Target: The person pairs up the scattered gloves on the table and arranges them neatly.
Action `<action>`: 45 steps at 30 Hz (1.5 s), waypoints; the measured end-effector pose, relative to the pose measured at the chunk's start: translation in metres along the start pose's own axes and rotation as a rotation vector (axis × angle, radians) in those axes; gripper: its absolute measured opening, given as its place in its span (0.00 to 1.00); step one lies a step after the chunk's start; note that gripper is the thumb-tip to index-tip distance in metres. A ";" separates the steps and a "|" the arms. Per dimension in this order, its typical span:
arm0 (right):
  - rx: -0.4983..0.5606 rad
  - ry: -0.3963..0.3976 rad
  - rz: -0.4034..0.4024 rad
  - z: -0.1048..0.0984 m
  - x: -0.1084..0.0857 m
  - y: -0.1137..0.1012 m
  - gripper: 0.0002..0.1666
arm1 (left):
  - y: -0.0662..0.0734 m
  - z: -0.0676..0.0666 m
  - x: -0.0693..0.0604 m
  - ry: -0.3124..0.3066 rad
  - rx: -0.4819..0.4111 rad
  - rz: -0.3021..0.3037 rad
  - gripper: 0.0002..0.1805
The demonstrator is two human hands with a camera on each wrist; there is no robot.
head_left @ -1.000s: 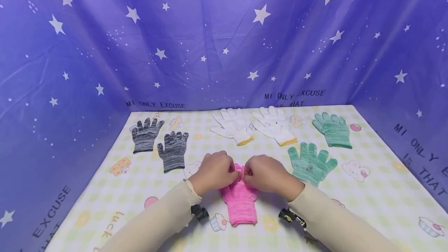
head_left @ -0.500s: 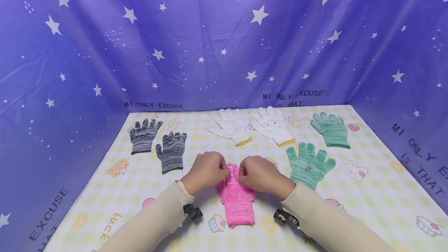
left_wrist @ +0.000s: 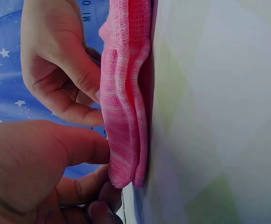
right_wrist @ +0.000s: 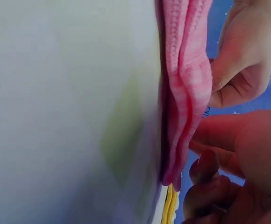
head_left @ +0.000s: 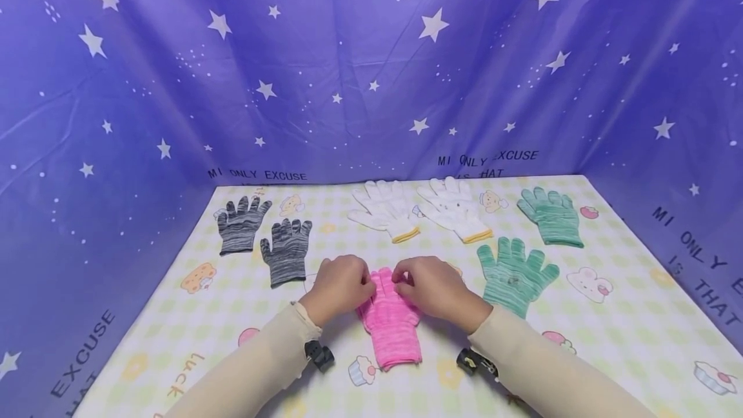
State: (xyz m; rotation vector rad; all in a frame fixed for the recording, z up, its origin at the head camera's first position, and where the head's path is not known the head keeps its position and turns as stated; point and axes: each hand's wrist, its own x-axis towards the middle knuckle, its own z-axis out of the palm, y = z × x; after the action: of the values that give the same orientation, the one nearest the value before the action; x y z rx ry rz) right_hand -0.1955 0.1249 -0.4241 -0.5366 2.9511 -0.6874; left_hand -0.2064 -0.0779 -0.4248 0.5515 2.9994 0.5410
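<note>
A pink glove [head_left: 395, 334] lies at the near middle, cuff toward the person and its layers stacked. My left hand [head_left: 339, 286] pinches the left side of its finger end; in the left wrist view the thumb of my left hand [left_wrist: 37, 163] meets the pink cloth [left_wrist: 117, 116]. On the other side my right hand [head_left: 438, 289] touches the glove's upper right edge, thumb and forefinger a little apart. In the right wrist view my right hand [right_wrist: 247, 163] has its other fingers bent beside the pink glove [right_wrist: 191, 88].
Two dark grey gloves [head_left: 287, 257] lie at the left. At the back are two white gloves [head_left: 455, 211] with yellow cuff edges, and two green gloves [head_left: 513, 276] rest on the right. A checked cloth [head_left: 627, 340] covers the table; a starry purple curtain [head_left: 371, 37] surrounds it.
The pink glove's cuff has shifted slightly away from the person and turned a little. Both hands have moved slightly left from the middle, and the right thumb and forefinger have parted.
</note>
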 end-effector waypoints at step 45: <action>-0.193 -0.006 -0.152 -0.012 -0.043 0.005 0.18 | 0.016 -0.016 -0.034 -0.172 0.216 0.390 0.31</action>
State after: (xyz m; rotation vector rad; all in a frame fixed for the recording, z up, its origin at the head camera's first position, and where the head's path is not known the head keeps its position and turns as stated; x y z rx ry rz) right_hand -0.1581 0.1486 -0.4165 -0.7828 3.0125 -0.4121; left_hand -0.1705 -0.0811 -0.4048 1.1484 2.8094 0.1679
